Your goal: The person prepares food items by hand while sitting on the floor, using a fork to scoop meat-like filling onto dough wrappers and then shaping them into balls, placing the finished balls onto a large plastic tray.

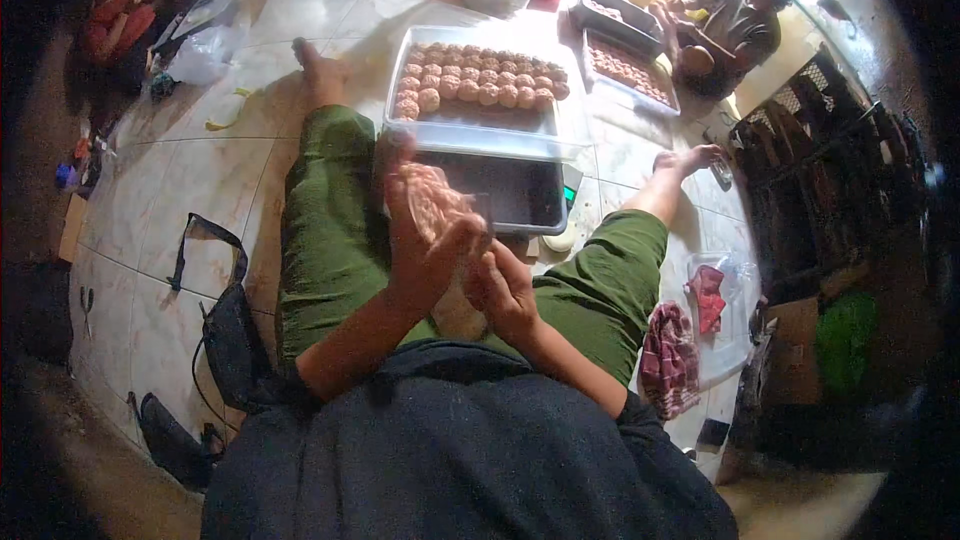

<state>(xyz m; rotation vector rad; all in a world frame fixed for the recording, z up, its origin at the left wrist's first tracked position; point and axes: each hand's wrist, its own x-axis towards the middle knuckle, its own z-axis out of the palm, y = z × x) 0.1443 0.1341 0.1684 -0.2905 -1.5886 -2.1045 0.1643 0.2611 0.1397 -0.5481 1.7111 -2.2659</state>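
Observation:
My left hand (424, 255) cups a lump of pinkish-brown, coarse mixture (431, 199), blurred by motion. Against its fingers, at the middle of my lap, rests my right hand (506, 292) with fingers curled; whether it grips anything is hidden. A small dark flat piece (481, 210) shows by the left fingertips, too blurred to name. Just beyond the hands, between my legs, lies a dark rectangular tray (517, 227). Behind it a clear plastic tub (391, 90) holds rows of round brown balls (469, 82), with a bare strip along its near side.
A scale with a lit display (571, 196) sits partly under the dark tray. Farther right is another tub (637, 106) of small pieces, beside a seated person (742, 30). Another person (120, 22) sits far left. A checked cloth (670, 360), plastic lid (727, 356) and black bag (232, 337) flank me.

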